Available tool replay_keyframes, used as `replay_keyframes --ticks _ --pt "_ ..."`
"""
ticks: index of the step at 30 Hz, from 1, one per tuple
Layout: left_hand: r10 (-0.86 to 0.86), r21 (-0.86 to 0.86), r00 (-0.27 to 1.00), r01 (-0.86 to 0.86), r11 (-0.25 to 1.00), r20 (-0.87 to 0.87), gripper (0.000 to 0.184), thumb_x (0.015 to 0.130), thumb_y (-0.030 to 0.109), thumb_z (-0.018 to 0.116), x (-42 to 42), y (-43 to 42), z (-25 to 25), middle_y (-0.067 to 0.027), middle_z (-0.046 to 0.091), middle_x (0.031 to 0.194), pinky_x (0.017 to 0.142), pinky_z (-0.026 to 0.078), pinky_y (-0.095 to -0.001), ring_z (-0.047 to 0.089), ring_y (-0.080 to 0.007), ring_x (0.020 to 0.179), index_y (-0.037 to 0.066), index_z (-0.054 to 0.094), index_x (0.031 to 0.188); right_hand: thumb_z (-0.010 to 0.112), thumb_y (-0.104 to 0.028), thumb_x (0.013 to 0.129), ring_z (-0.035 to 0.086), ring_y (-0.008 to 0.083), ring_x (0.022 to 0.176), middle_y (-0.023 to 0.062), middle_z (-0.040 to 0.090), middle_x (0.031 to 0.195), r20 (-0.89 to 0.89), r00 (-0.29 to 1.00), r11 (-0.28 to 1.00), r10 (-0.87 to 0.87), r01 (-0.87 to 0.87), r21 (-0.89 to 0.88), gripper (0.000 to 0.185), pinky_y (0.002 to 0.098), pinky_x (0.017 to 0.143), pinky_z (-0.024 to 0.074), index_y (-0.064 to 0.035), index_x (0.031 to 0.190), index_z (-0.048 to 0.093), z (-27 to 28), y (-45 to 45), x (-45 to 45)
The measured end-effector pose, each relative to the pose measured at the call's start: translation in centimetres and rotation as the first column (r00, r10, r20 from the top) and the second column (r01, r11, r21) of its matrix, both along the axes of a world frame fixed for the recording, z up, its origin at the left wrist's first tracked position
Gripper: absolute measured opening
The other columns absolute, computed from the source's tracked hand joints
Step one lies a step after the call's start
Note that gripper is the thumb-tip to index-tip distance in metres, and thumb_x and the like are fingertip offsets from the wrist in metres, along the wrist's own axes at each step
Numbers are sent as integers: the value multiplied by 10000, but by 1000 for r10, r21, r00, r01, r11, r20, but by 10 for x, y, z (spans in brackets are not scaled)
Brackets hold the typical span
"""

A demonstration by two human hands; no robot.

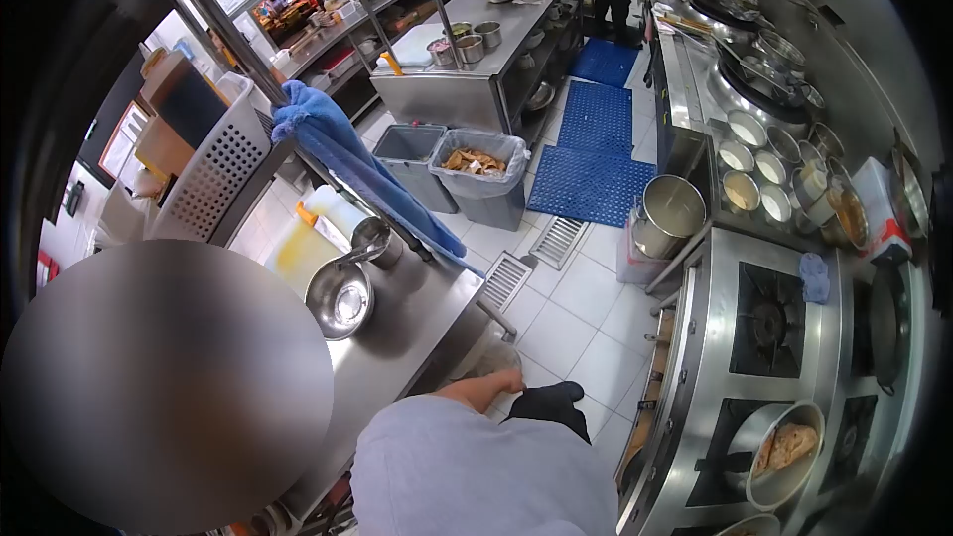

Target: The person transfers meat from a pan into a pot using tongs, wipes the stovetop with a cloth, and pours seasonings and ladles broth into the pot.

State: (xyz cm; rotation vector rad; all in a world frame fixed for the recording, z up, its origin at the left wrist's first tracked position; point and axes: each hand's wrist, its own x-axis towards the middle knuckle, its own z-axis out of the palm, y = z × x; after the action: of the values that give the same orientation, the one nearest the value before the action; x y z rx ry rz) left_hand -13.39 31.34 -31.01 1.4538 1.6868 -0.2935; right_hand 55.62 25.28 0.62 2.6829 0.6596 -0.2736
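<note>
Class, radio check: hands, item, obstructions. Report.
Left hand low beside a pale item, grip unclear; right hand not in view. Item too indistinct. Steel counter close by, may crowd the reach.

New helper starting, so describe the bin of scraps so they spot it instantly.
Find the long steel worktable beside the blue floor mats. At its near end, take the right-hand grey bin. Unlike the left-hand bin, it shows heaped brown scraps.

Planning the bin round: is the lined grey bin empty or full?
Not empty: brown scraps show in the open top of the lined bin; how deep they go is hidden.
</note>
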Motion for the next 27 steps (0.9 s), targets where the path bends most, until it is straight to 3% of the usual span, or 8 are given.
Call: replay_keyframes --ticks 9,12,13,14,15,17,20,27 --pt "-81 28 995 80 996 51 499 781 403 592 -12 3 1 -216 626 1110 896 464 -447 582 -389 1052 26 616 1108 527 -491 870 605 383 980 217 633 1067 -7 1000 993 -3 4 120 517 452 825 481 -50 1125 615 21 -34 7" --pt "-171 -177 985 174 969 29 447 829 447 548 -5 26 24 -175 642 1097 872 474 -450 608 -346 1005 99 660 1086 526 -484 874 608 378 972 214 635 1061 -15 994 974 -109 110 198 501 448 819 483 -55 1117 620 67 -83 -28" --pt "74 -314 967 6 949 242 396 844 403 567 -31 19 -41 -173 665 1010 835 491 -411 628 -311 908 92 683 1059 526 -481 875 609 377 969 213 636 1059 -3 987 964 -159 156 216 496 447 818 484 -57 1114 622 82 -91 -38" --pt "-517 109 852 508 855 83 396 853 420 542 -29 24 -55 -170 647 1082 818 497 -431 626 -327 954 97 671 1043 526 -479 876 610 375 967 212 637 1057 18 978 954 -206 197 226 491 446 816 484 -59 1112 623 95 -98 -47" --pt "-318 -138 944 327 935 85 379 866 403 531 -8 42 3 -174 655 1028 770 507 -423 630 -324 937 87 672 1021 525 -476 878 610 374 964 211 638 1055 43 965 941 -257 240 240 486 444 814 485 -61 1109 625 108 -107 -57" --pt "-460 145 870 439 887 177 328 867 332 578 -15 50 -22 -126 666 814 634 488 -401 637 -282 735 29 647 971 536 -482 866 604 399 980 223 640 1034 81 952 915 -294 256 312 486 461 835 479 -52 1070 637 115 -106 -63" --pt "103 -266 940 -13 964 327 281 885 307 582 2 60 4 -31 589 698 476 418 -264 524 -120 550 34 623 935 555 -472 860 596 398 1017 223 644 1033 106 919 875 -381 320 364 454 467 860 478 -88 1086 644 129 -107 -76" --pt "3 -224 919 93 970 395 305 873 335 602 -2 81 -21 -28 594 695 437 397 -241 515 -95 524 40 614 948 554 -453 874 614 400 959 217 659 975 159 908 859 -388 294 419 429 462 830 489 -103 1105 639 148 -90 -95"
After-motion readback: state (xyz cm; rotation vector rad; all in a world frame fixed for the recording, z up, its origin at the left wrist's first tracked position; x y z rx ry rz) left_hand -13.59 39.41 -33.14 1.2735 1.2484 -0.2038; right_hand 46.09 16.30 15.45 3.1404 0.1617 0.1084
